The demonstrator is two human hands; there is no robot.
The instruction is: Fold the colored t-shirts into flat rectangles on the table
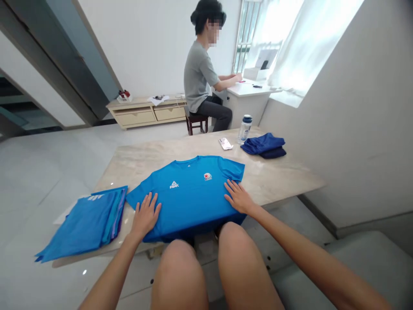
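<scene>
Bright daylight through the window (248, 36), blown-out curtain (311, 43), soft shadows, bowed edges

T-shirt (190, 199): bright blue, with white logo (174, 184) and round red-and-white badge (208, 176). Folded stack (87, 224): blue, teal and purple layers. Folded garments (263, 145): navy. Tabletop (161, 157): cream, tan-veined marble.

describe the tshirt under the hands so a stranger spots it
At the near edge of the marble table, a blue T-shirt lies flat under the left hand and right hand, a white logo and round badge on its chest. The blue stack beside it and navy pile beyond are folded.
</scene>
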